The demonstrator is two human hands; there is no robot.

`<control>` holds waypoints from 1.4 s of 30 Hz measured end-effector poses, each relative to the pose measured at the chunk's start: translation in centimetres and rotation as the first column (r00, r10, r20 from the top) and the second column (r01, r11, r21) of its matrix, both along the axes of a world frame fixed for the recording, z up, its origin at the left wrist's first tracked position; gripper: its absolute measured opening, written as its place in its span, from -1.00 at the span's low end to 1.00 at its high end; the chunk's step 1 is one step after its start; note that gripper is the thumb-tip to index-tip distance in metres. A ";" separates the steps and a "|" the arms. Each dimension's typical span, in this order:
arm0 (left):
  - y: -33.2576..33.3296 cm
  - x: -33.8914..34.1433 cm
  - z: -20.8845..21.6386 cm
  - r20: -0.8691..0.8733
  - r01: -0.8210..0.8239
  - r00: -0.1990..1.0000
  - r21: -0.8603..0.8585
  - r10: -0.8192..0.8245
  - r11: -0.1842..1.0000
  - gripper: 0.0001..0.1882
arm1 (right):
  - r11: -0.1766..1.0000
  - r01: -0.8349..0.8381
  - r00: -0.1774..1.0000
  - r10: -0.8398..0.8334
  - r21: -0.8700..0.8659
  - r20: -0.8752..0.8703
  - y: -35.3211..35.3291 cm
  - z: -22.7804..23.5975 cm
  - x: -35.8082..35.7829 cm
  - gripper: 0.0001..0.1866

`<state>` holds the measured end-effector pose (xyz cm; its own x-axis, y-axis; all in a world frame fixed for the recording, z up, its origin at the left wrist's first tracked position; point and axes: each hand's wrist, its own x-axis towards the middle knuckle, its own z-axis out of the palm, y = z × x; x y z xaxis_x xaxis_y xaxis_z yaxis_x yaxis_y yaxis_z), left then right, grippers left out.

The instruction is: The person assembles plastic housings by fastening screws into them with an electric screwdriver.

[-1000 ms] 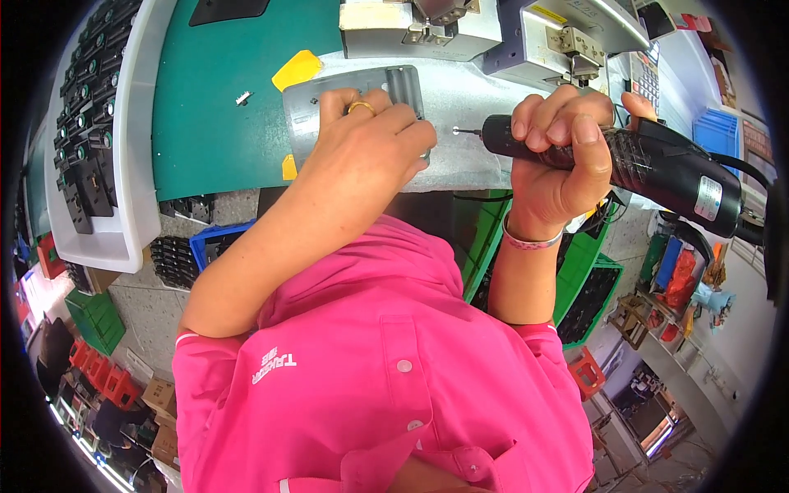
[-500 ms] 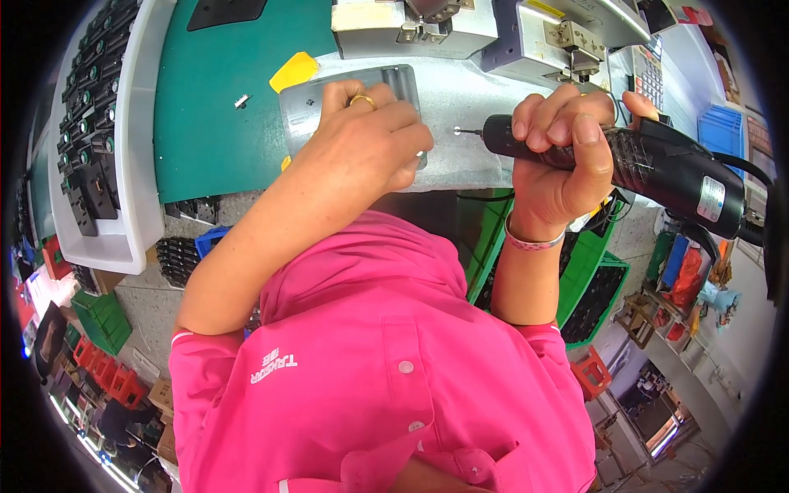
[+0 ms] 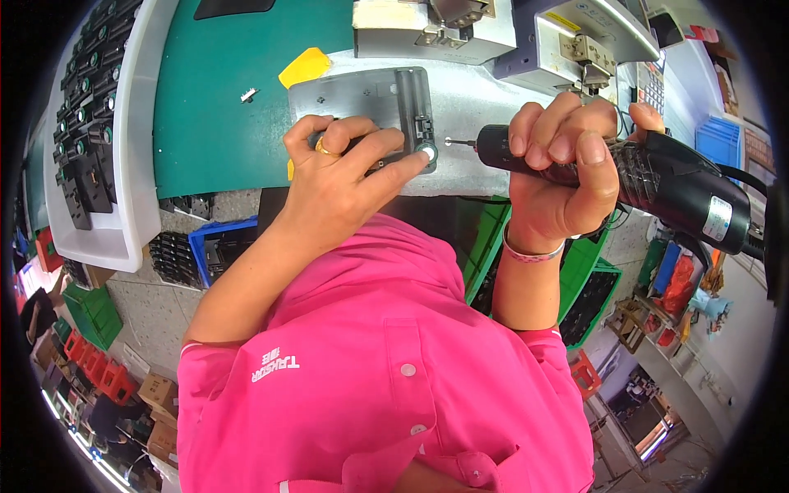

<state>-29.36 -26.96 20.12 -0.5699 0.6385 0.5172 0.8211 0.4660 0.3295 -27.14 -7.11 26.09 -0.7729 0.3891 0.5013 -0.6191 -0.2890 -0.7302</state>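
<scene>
A black electric screwdriver (image 3: 670,177) is gripped in my right hand (image 3: 567,168), its thin bit pointing left with a small whitish piece, seemingly a screw, at its tip. That tip stands just off the right edge of a dark grey rectangular plastic casing (image 3: 345,94) on the bench. My left hand (image 3: 337,168) is over the casing's near side, fingers bent around a black plastic part (image 3: 374,164) mostly hidden under them. The thumb reaches to a round part with a pale centre (image 3: 429,153) at the casing's near right corner.
A white tray (image 3: 144,164) full of black parts stands at left. Yellow pieces (image 3: 304,67) stick out beside the casing. A small metallic part (image 3: 249,95) lies on the green mat (image 3: 214,123). Metal fixtures (image 3: 436,41) line the back. Green crates (image 3: 588,279) sit below the bench.
My left hand has shifted left and toward me, uncovering the casing's right side and the round part. The screwdriver's tip has come slightly lower and nearer the casing.
</scene>
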 end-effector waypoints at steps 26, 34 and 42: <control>-0.1 0.0 -1.3 0.028 -0.018 0.999 0.084 0.016 0.996 -0.71 | 0.860 -0.067 0.990 -0.004 0.505 0.138 -2.4 0.6 -1.9 -0.54; 0.0 0.2 -1.1 0.065 -0.032 0.998 0.100 0.026 0.995 -0.71 | 0.716 -0.052 0.983 -0.087 0.696 0.163 -3.4 0.6 -1.9 -0.59; 0.4 0.2 -1.3 0.046 -0.036 0.998 0.123 0.031 0.992 -0.75 | 0.961 -0.021 0.998 0.004 0.276 0.062 -3.1 1.6 -2.2 -0.32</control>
<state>-29.15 -26.51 18.80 -0.6138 0.5511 0.5653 0.7892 0.4466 0.4216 -29.32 -10.18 27.70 -0.8089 0.2316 0.5404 -0.5692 -0.0780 -0.8185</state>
